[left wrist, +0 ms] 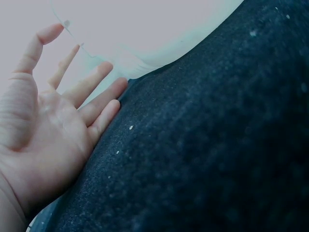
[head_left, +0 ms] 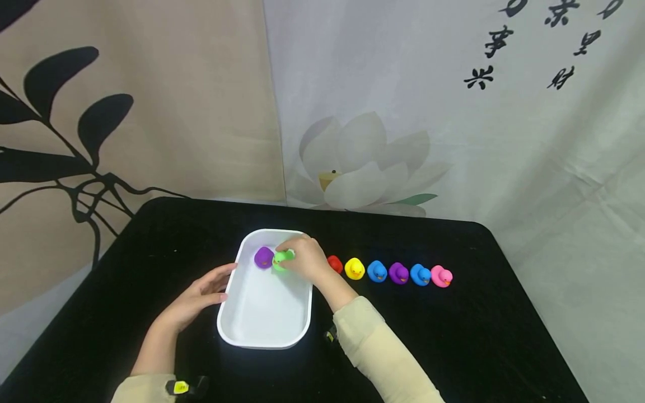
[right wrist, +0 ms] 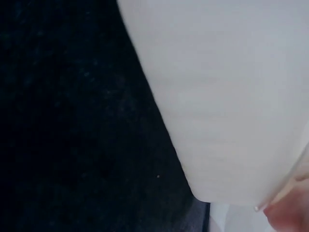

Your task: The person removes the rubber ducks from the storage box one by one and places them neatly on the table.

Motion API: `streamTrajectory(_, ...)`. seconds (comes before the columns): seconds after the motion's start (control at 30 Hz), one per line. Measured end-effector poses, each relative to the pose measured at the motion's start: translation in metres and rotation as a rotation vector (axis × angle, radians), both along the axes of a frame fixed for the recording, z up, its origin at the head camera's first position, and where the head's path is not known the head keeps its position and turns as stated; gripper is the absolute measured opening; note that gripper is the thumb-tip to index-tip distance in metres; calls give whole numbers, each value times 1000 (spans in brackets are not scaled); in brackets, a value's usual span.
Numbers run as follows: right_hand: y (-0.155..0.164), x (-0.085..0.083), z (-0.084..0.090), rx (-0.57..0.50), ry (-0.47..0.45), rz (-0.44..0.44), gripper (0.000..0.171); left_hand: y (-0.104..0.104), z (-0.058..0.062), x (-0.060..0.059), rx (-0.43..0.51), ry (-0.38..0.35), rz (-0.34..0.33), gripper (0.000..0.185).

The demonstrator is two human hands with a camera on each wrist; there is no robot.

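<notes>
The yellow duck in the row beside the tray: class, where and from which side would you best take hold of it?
Pinch the yellow duck across its round body, front and back, coming from above. It stands upright with a red duck and a blue duck close on either side, so a sideways approach looks blocked.

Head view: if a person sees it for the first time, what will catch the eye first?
Probably the white tub in the middle of the black table, with a purple duck inside at its far end. The right hand holds a green duck beside that one, while the left hand touches the tub's left rim with straight fingers. To the right of the tub, a row of colourful ducks stands on the table.
</notes>
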State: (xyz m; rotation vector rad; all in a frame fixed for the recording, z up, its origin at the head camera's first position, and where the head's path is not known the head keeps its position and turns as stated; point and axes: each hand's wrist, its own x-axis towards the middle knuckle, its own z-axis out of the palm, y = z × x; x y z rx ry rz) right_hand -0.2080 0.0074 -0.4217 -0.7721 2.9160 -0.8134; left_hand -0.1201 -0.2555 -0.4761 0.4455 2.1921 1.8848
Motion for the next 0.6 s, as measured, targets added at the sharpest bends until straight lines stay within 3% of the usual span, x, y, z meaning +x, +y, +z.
streamTrajectory(0.6,17,9,18,-231,21,43,31,-1,3,0,1,5,0,56)
